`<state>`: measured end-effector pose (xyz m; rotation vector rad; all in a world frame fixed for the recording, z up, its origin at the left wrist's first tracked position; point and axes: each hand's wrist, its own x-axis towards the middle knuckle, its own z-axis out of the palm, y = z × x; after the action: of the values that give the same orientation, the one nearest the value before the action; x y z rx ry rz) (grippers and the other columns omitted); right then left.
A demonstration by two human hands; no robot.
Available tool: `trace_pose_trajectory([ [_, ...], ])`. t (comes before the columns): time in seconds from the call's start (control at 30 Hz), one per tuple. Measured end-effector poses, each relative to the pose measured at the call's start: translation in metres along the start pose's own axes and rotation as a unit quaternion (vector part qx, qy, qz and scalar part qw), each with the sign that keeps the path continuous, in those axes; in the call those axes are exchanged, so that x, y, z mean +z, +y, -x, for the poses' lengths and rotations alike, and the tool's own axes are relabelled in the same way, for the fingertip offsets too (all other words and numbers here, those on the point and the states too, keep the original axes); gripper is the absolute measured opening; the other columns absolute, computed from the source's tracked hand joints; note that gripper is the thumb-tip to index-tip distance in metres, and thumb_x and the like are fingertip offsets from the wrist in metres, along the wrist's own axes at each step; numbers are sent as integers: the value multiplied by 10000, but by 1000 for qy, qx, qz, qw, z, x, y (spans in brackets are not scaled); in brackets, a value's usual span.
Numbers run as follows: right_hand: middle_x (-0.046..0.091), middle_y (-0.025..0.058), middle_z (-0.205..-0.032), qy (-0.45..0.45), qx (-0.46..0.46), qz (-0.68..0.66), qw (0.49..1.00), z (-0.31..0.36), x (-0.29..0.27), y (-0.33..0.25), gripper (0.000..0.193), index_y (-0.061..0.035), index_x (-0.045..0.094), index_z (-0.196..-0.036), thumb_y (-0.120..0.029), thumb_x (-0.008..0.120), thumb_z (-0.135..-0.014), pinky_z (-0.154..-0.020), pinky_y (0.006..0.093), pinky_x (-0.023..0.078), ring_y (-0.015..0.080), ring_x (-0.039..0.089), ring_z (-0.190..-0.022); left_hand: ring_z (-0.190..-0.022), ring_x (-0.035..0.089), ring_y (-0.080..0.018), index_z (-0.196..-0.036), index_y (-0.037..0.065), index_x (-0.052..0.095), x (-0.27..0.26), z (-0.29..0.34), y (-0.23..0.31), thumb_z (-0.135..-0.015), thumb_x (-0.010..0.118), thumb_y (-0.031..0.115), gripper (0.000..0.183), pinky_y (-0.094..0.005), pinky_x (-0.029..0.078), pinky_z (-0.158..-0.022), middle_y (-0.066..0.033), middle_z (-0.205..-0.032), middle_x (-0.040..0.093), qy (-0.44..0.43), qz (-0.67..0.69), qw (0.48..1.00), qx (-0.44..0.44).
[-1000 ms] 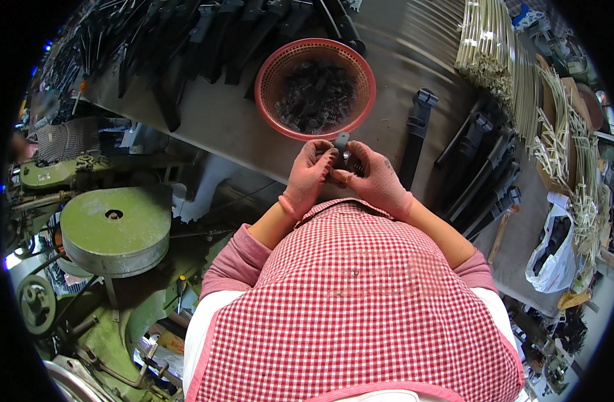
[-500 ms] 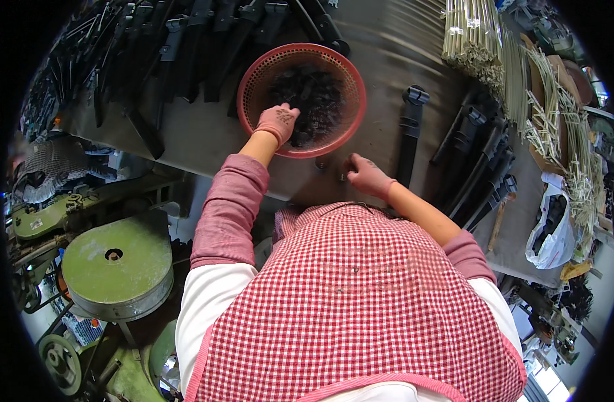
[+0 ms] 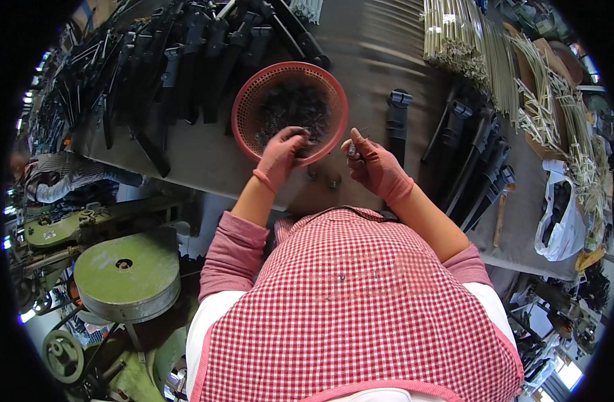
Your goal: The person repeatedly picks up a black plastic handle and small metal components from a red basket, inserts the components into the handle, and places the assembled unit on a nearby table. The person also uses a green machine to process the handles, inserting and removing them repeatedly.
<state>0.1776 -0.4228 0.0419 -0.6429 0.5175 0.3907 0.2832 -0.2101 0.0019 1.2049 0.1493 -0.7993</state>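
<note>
A red plastic basket with perforated walls stands on the table, holding many small dark parts. My left hand, in a pink glove with bare fingertips, is closed at the basket's near rim; what it pinches, if anything, is too small to make out. Just right of the basket, my right hand, gloved likewise, is closed on a small silvery cylindrical piece between thumb and fingers. Small round dark pieces lie on the table between my hands.
Black tubular parts with clamps crowd the back left, and more lie at right beside a single upright-lying one. Thin rod bundles, a hammer and a white plastic bag are further right. Green machinery stands lower left.
My left hand has drawn back from inside the basket to its near rim. My right hand has risen from the table edge and turned, showing the silvery piece. The view has shifted slightly.
</note>
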Motion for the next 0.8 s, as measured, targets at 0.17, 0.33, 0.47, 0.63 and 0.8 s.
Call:
trace_pose_trajectory([
  [0.17,582,-28,-794,-54,-38,28,997,20,9,-7,221,-38,647,-993,-257,623,-988,-524,190,349,54,479,-614,-969,667,-191,-1134,46,592,49,56,6,-967,592,53,167,-274,555,-785,-65,-1055,661,-91,173,980,-24],
  [0.33,609,-27,-769,-18,-61,39,997,40,21,-6,203,-54,665,-965,-257,659,-966,-517,186,365,54,506,-599,-890,658,-164,-1153,8,615,71,79,7,-932,650,47,227,-270,534,-755,-74,-988,676,-103,83,985,111],
  [0.47,628,-17,-781,-36,-25,83,996,52,24,-10,237,-61,676,-957,-297,683,-947,-571,174,406,57,541,-645,-793,639,-122,-1157,-9,633,83,94,5,-922,653,39,241,-242,515,-692,-60,-905,680,-72,-7,981,178],
  [0.63,629,-28,-840,-90,-40,147,984,67,27,-20,206,-76,663,-987,-277,685,-946,-536,171,342,24,481,-636,-745,648,-120,-1131,-4,630,93,106,10,-940,629,39,195,-241,517,-630,-60,-870,682,-71,-32,968,237],
  [0.8,684,-3,-873,-107,-37,223,968,76,32,-25,213,-44,704,-1008,-244,682,-937,-590,170,411,36,543,-679,-716,644,-106,-1080,6,631,96,115,13,-949,641,87,154,-218,504,-572,-59,-860,684,-51,-76,970,224],
])
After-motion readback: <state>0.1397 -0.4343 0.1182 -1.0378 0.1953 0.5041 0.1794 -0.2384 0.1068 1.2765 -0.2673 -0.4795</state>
